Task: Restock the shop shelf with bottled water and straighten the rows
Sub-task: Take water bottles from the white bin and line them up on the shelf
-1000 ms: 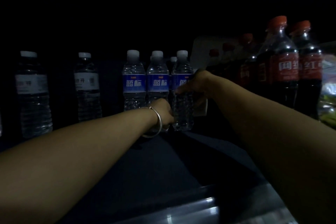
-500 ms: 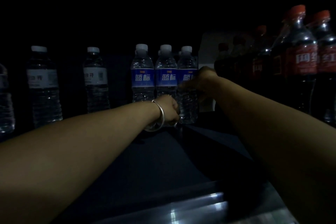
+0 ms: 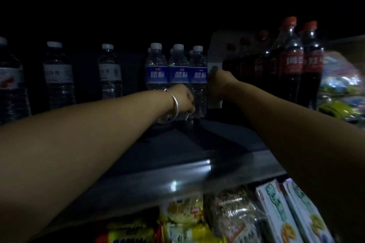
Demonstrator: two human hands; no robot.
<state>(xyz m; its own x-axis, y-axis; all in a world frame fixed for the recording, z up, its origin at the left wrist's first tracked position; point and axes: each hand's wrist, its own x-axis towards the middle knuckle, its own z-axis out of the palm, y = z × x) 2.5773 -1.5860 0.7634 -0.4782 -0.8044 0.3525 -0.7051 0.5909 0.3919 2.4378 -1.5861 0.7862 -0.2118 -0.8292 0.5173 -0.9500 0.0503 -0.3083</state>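
1. Standing upright at the back of the dark shelf (image 3: 177, 144), three blue-labelled water bottles (image 3: 178, 77) form a tight row, touching side by side, with more caps just behind them.
2. The left hand (image 3: 182, 100), a silver bangle (image 3: 173, 106) on its wrist, is curled low against the front of the middle and right bottles; whether it grips one I cannot tell.
3. The right hand (image 3: 217, 81) is at the right bottle's label side; its fingers are too dark to read.
4. Left stand white-labelled water bottles (image 3: 109, 73), well apart; right, red-capped cola bottles (image 3: 292, 61).
5. Below the metal shelf edge (image 3: 187, 175) lie snack packets (image 3: 197, 221).
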